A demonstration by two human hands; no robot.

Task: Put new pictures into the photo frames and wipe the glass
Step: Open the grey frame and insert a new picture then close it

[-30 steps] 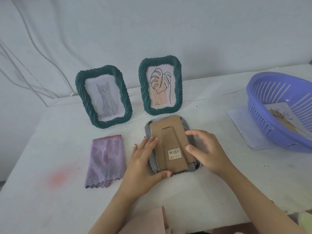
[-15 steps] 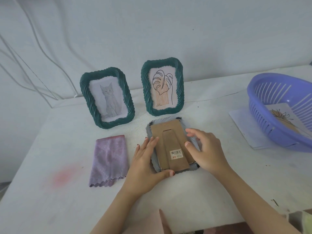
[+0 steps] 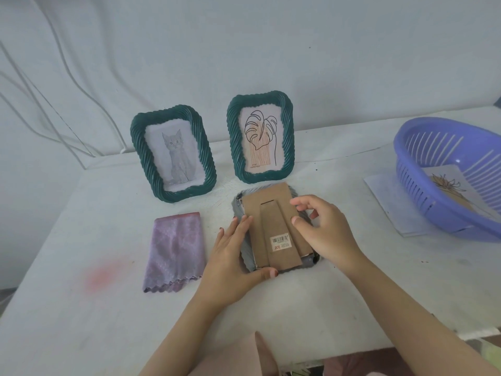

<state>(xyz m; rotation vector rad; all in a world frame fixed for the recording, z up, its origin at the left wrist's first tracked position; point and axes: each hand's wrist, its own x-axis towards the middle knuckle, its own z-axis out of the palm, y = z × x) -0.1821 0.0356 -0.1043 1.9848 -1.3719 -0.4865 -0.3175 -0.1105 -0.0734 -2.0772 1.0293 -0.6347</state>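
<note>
A third photo frame (image 3: 273,229) lies face down on the table, its brown cardboard back and folded stand up, a barcode sticker near the bottom. My left hand (image 3: 233,256) rests flat along its left edge with the thumb hooked under the bottom edge. My right hand (image 3: 322,232) hovers curled over the right edge, fingertips at the backing. Two green twisted-rim frames stand behind: one with a cat picture (image 3: 173,156), one with a leaf picture (image 3: 260,137). A folded purple cloth (image 3: 174,251) lies left of my left hand.
A purple plastic basket (image 3: 423,185) at the right holds a loose picture (image 3: 447,185) and sits partly on paper sheets (image 3: 390,202). White cables hang down the wall at the left. A pink stain marks the table near the left front.
My right hand has lifted and curled more over the frame's right edge. My left hand stays on the left edge. The view has shifted slightly.
</note>
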